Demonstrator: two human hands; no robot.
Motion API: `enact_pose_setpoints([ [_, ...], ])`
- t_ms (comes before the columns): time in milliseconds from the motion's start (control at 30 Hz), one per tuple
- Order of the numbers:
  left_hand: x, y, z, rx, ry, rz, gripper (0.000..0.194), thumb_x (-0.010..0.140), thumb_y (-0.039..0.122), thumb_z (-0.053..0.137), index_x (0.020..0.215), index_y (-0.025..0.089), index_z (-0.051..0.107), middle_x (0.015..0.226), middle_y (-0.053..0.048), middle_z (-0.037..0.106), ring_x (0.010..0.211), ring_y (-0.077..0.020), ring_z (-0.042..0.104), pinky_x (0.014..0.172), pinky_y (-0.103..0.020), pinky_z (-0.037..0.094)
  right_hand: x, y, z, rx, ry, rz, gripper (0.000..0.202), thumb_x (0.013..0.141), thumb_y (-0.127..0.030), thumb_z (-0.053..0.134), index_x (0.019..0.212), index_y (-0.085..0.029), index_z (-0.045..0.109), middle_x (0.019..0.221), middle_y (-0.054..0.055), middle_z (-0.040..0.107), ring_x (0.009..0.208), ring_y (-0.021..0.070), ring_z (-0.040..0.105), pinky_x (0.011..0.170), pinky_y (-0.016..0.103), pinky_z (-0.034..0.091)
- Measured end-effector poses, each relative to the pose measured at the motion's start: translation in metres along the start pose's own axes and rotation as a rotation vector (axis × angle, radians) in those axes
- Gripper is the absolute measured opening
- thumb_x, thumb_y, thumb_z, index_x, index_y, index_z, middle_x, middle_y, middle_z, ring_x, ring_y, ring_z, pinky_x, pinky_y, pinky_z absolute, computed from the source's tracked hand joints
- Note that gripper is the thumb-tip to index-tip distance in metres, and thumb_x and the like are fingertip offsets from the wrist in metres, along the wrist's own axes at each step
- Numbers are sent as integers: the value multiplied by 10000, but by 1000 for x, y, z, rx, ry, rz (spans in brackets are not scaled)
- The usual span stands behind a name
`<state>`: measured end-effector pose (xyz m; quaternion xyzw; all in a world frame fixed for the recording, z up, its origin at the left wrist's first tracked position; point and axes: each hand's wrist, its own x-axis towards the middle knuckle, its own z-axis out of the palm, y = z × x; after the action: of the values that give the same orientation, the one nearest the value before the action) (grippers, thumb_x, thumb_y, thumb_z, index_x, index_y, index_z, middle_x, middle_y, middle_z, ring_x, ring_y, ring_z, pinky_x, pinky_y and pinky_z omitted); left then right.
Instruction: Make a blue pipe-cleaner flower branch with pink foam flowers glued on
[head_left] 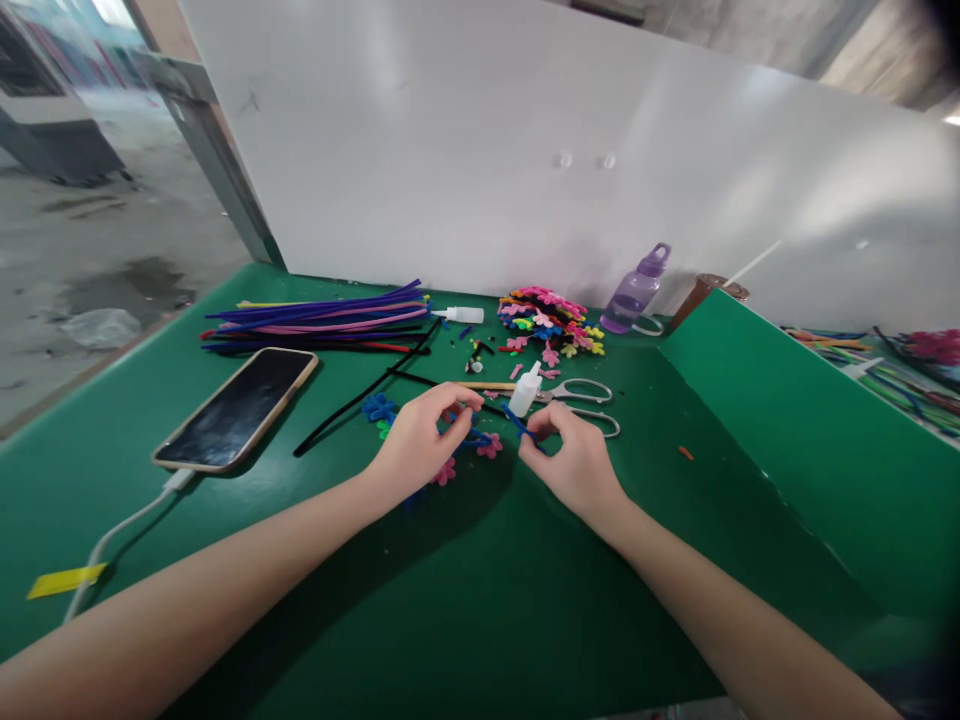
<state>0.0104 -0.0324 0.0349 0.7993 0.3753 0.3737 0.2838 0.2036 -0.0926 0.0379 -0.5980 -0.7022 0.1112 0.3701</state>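
Fuzzy blue stem (514, 420) in right hand (576, 458)

Left hand (411, 440) and right hand (579, 462) bare; forearms (262, 560) bare, slim; wrists (367, 497) narrow; fingers (457, 394) slender.

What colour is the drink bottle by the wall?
The bottle is translucent purple, seen best in the head view.

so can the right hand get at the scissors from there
Probably yes: the scissors lie just beyond the right hand, handle loops mostly uncovered, and the white squeeze bottle leaves them free. It pinches a blue pipe cleaner, which may need setting down first.
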Motion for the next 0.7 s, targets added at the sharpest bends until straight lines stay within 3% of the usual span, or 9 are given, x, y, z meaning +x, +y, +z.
enact_pose_setpoints([
  [133,-2,-5,3,100,-12,90,167,845,162,447,925,195,590,937,-22,642,847,-145,581,754,-291,454,-9,9,7,-309,-7,-309,100,751,-99,474,780,-149,556,721,44,581,699,162,533,664,294,432],
  [233,-3,-9,6,197,-42,157,160,856,156,435,900,197,582,920,-10,651,859,-150,583,782,-319,418,-10,14,10,-417,-61,-424,129,755,-66,454,742,-143,556,723,53,584,709,169,516,674,297,419],
  [400,-3,-13,10,299,-61,263,155,863,159,432,898,196,579,911,-9,659,855,-154,586,784,-333,378,-9,17,9,-489,-110,-499,157,774,-66,450,678,-149,543,687,55,559,665,166,474,633,294,391],
  [700,-3,-18,14,342,-84,280,147,864,167,439,887,198,580,895,4,665,818,-145,593,795,-339,359,-10,18,12,-501,-207,-547,159,809,-94,455,709,-149,566,717,53,563,675,165,466,653,298,375],
])
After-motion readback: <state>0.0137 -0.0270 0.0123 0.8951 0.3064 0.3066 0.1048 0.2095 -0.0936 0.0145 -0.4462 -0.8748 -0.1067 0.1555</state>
